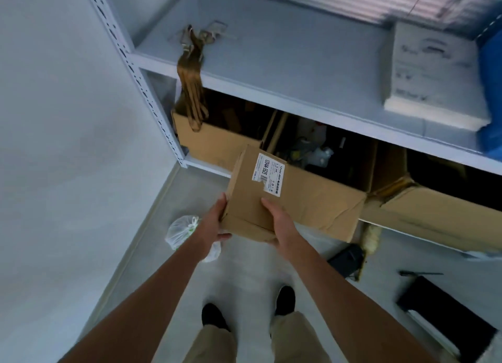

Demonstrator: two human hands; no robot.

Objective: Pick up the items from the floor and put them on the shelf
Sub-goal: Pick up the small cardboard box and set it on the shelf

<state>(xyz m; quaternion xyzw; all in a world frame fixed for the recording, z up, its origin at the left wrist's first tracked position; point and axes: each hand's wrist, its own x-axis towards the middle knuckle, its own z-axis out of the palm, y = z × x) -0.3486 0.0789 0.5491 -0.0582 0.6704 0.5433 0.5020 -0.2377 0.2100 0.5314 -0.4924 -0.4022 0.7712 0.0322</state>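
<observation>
Box: small labelled cardboard box (252,197) held in air, below shelf (298,63) edge.
L hand (214,224): clasps box's left side.
R hand (277,221): clasps right side; 2-hand hold likely keeps it level.
Floor: tied plastic bag (182,232), black items remain.

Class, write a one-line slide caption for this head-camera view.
Both hands, left hand and right hand, hold a labelled cardboard box before a grey shelf.

The box (252,197) below the pale grey shelf (312,72) is plain brown with a white, black-printed label (269,172). On the shelf lie golden-brown straps (191,72), a white carton (432,72) and something blue (490,72).
</observation>
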